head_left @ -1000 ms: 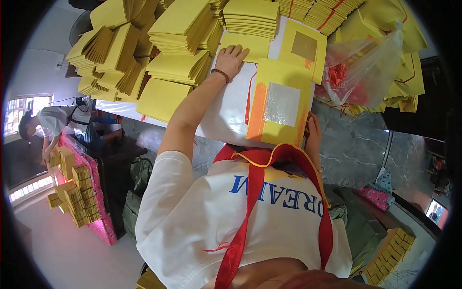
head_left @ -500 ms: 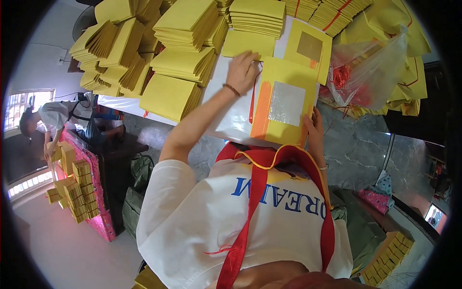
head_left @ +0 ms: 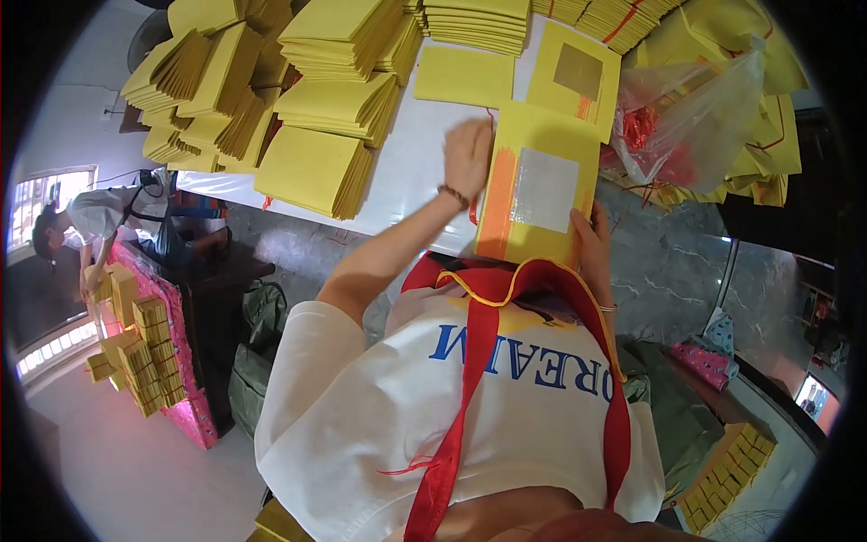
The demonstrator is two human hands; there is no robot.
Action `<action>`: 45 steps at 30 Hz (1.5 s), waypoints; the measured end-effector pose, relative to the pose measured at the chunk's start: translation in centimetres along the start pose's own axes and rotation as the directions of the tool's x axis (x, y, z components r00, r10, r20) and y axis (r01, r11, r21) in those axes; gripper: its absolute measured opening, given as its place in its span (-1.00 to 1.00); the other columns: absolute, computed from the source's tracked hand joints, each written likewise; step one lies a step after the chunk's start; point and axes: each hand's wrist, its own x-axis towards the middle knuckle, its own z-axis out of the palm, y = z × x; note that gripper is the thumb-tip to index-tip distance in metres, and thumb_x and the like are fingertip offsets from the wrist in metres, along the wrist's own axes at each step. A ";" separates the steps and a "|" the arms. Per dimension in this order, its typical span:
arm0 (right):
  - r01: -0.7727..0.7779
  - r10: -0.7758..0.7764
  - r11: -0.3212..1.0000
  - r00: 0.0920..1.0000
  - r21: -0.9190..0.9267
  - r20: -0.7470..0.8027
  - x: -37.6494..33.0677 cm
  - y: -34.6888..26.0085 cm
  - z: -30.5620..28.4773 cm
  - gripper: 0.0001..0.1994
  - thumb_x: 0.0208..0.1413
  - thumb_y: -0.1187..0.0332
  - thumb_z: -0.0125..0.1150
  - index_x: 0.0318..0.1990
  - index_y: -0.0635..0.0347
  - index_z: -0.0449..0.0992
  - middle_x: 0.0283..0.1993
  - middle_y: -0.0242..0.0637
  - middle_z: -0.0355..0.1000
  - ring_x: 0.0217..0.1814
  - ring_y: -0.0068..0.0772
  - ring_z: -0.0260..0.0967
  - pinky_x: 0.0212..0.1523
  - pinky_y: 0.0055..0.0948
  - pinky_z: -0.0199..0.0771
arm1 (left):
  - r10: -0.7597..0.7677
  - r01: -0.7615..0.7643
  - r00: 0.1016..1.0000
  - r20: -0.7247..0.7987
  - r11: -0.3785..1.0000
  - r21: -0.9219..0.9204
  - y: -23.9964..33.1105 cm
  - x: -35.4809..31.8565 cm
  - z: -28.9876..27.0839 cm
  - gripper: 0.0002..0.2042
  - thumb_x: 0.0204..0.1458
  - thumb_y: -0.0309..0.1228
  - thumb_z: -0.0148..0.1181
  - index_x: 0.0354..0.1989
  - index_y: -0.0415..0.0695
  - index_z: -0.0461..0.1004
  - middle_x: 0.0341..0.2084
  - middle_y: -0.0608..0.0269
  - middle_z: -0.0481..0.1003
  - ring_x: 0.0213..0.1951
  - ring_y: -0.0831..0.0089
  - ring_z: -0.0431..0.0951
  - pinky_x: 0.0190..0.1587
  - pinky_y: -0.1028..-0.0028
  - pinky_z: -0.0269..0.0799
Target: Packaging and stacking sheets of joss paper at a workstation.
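Note:
A yellow paper sheet [head_left: 554,237] with an orange band and a pale silvery rectangle lies at the table's near edge, in front of my chest. My right hand [head_left: 591,242] grips its right edge, thumb on top, the other fingers partly hidden. At the sheet's left edge my left hand [head_left: 466,159] has its fingers curled and pressed together, slightly blurred; what they hold is hidden. A red cord [head_left: 473,211] shows beside that hand and below it. Just beyond, a second decorated yellow sheet [head_left: 540,86] and a plain yellow folded stack [head_left: 463,76] lie on the table.
Stacks of folded yellow paper [head_left: 312,172] crowd the table's left and far sides. To the right hangs a clear plastic bag [head_left: 691,126] with red material inside. At far left a person [head_left: 122,217] handles yellow bundles [head_left: 144,352] by a pink-covered surface.
My left hand has drawn back toward me from the plain folded stack, and its fingers are now curled by the sheet's left edge. My right hand keeps its grip.

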 end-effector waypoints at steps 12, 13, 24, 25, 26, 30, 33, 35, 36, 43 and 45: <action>-0.032 0.034 0.998 0.999 0.063 -0.039 -0.2 0.1 0.1 -0.46 0.05 0.36 0.14 0.17 0.35 0.14 0.03 -0.15 0.30 0.00 -0.40 0.28 0.01 -0.48 0.29 | 0.206 -0.587 0.809 0.550 0.333 0.738 -3.8 8.5 -3.5 -0.54 0.04 -0.31 0.00 0.15 -0.09 0.17 0.04 -0.01 0.27 0.09 0.13 0.26 0.02 0.14 0.22; -0.032 0.034 0.997 0.999 0.064 -0.039 -0.1 0.2 0.2 -0.46 0.05 0.36 0.14 0.17 0.35 0.14 0.03 -0.15 0.30 0.00 -0.40 0.28 0.01 -0.48 0.29 | 0.210 -0.590 0.807 0.552 0.339 0.733 -4.3 8.6 -3.7 -0.54 0.05 -0.33 -0.02 0.15 -0.10 0.16 0.05 -0.01 0.26 0.10 0.13 0.25 0.03 0.15 0.23; -0.001 0.005 0.992 1.000 0.129 -0.028 -0.1 0.2 0.5 -0.46 0.05 0.38 0.13 0.17 0.36 0.14 0.05 -0.13 0.28 0.02 -0.39 0.27 0.01 -0.48 0.30 | 0.248 -0.580 0.812 0.528 0.435 0.689 -6.0 8.4 -3.8 -0.56 0.06 -0.36 -0.05 0.14 -0.14 0.16 0.08 -0.04 0.21 0.15 0.08 0.18 0.11 0.12 0.14; -0.012 0.018 0.991 0.999 0.133 -0.044 -0.1 0.3 0.5 -0.46 0.05 0.38 0.13 0.17 0.36 0.14 0.05 -0.13 0.28 0.02 -0.39 0.27 0.01 -0.48 0.30 | 0.232 -0.566 0.821 0.521 0.446 0.693 -5.6 8.4 -3.8 -0.57 0.05 -0.36 -0.06 0.14 -0.14 0.17 0.08 -0.04 0.21 0.15 0.08 0.17 0.12 0.12 0.13; -0.010 0.016 0.990 0.999 0.142 -0.044 0.0 0.5 0.5 -0.47 0.05 0.38 0.14 0.16 0.35 0.15 0.05 -0.14 0.28 0.01 -0.40 0.28 -0.01 -0.48 0.31 | 0.215 -0.552 0.829 0.516 0.457 0.697 -5.2 8.4 -3.8 -0.57 0.05 -0.37 -0.07 0.13 -0.13 0.18 0.07 -0.04 0.22 0.15 0.07 0.17 0.12 0.12 0.11; 0.014 -0.011 0.992 1.000 0.127 -0.027 -0.1 -0.1 0.8 -0.48 0.04 0.38 0.15 0.15 0.34 0.18 0.04 -0.17 0.29 -0.02 -0.42 0.31 -0.05 -0.50 0.34 | 0.326 -0.529 0.848 0.418 0.562 0.635 -3.5 7.7 -4.5 -0.55 -0.01 -0.40 -0.04 0.11 -0.18 0.21 0.10 -0.09 0.19 0.13 0.02 0.17 0.13 0.16 0.09; 0.010 -0.001 0.992 0.998 0.126 -0.069 -0.5 -0.4 0.8 -0.50 0.07 0.40 0.12 0.16 0.34 0.17 0.07 -0.21 0.28 0.05 -0.44 0.27 0.03 -0.51 0.29 | -0.081 0.081 0.957 0.279 0.997 0.013 0.0 3.7 -3.3 -0.51 0.08 -0.35 -0.10 0.19 -0.26 0.09 0.17 -0.08 0.13 0.20 0.07 0.10 0.21 0.27 0.00; 0.022 -0.014 0.992 0.998 0.120 -0.066 -0.4 -0.2 1.0 -0.50 0.06 0.38 0.13 0.15 0.33 0.19 0.05 -0.20 0.29 0.01 -0.44 0.29 -0.02 -0.52 0.32 | -0.232 0.335 0.927 0.294 0.866 -0.371 -0.3 0.3 -1.4 -0.47 0.12 -0.30 -0.12 0.23 -0.29 -0.01 0.20 -0.06 0.08 0.24 0.13 0.04 0.24 0.34 -0.06; 0.036 -0.029 0.993 0.998 0.114 -0.062 -0.4 -0.1 1.0 -0.50 0.05 0.35 0.15 0.14 0.32 0.20 0.03 -0.20 0.30 -0.03 -0.43 0.31 -0.06 -0.52 0.35 | -0.356 0.506 0.862 0.362 0.538 -0.675 -0.2 -1.2 -0.3 -0.42 0.16 -0.25 -0.15 0.27 -0.32 -0.10 0.24 -0.04 0.03 0.28 0.19 -0.02 0.27 0.40 -0.12; 0.060 -0.040 0.979 0.994 0.194 -0.107 -1.1 0.6 1.3 -0.50 0.06 0.34 0.13 0.14 0.31 0.18 0.01 -0.20 0.29 0.00 -0.45 0.28 -0.01 -0.51 0.30 | -0.189 0.368 0.911 0.366 0.772 -0.518 3.7 -2.2 1.2 -0.41 0.19 -0.28 -0.15 0.30 -0.25 -0.20 0.25 0.11 0.02 0.25 0.38 0.04 0.25 0.43 -0.04; 0.049 -0.021 0.971 0.992 0.234 -0.121 -1.0 0.5 1.4 -0.50 0.07 0.34 0.12 0.14 0.32 0.15 0.01 -0.20 0.28 0.01 -0.45 0.26 0.01 -0.50 0.29 | -0.161 0.386 0.893 0.420 0.754 -0.531 3.0 -2.2 1.2 -0.36 0.18 -0.23 -0.16 0.30 -0.28 -0.26 0.28 0.04 -0.08 0.30 0.32 -0.08 0.29 0.44 -0.16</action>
